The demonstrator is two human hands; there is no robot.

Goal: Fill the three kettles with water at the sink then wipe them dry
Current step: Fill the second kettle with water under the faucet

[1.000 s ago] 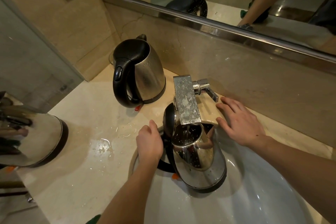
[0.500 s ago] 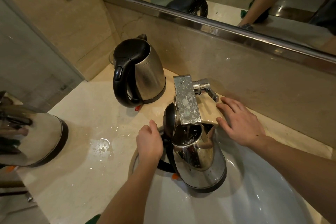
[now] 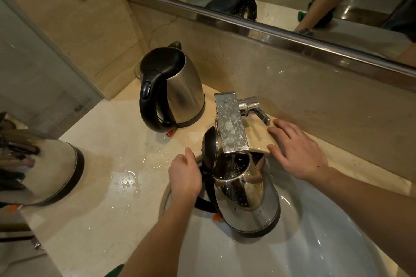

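kettle in work: shiny stainless-steel kettle w/ black handle (image 3: 245,200) sits tilted in white round sink basin (image 3: 326,243), mouth right under flat chrome faucet spout (image 3: 229,126). Its black hinged lid (image 3: 209,148) is flipped up, left of spout.
why so: tilt + lid up put the opening under the outlet so water lands inside. Flow itself too faint to confirm.
L hand: left hand (image 3: 184,175) wraps the kettle's handle, fingers curled round it, thumb on top. Prob carries the tilt.
R hand: right hand (image 3: 297,153) holds nothing, fingers spread flat, resting on beige marble countertop (image 3: 101,213) at the sink rim. Fingertips just beside chrome faucet lever (image 3: 256,110); contact can't tell. Prob parked there for shutoff.
2nd kettle: steel kettle w/ black lid shut (image 3: 177,94), upright at back wall, droplets on body.
3rd kettle: steel kettle at left edge (image 3: 42,168), partly cut off.
counter: water puddle (image 3: 125,181) btwn 3rd kettle and sink.
stage: filling, IMO; wipe not started, no cloth in view.
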